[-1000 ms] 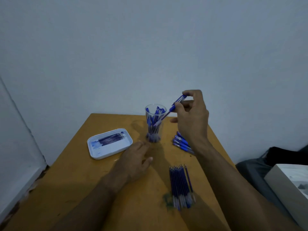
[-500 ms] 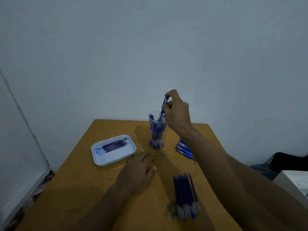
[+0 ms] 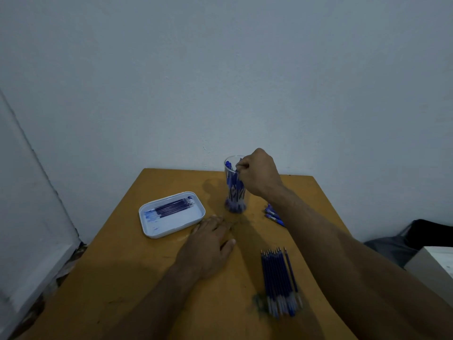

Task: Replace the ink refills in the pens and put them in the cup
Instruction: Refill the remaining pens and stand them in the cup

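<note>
A clear plastic cup (image 3: 234,201) stands at the back of the wooden table (image 3: 137,285) and holds several blue pens. My right hand (image 3: 257,175) is at the cup's rim, its fingertips pinched on the top of a blue pen (image 3: 237,171) that stands inside the cup. My left hand (image 3: 210,244) rests flat on the table in front of the cup, holding nothing. A few more blue pens (image 3: 273,215) lie right of the cup, partly hidden by my right forearm. A bundle of blue refills (image 3: 279,280) lies at the front right.
A white tray (image 3: 169,231) with several dark refills (image 3: 175,207) sits left of the cup. A wall rises just behind the table. Off the table's right edge are a dark bag (image 3: 429,231) and a white box (image 3: 434,263).
My right hand brought the pen from up right of the cup to over it, then lowered it into the cup. The left hand has stayed flat on the table.
</note>
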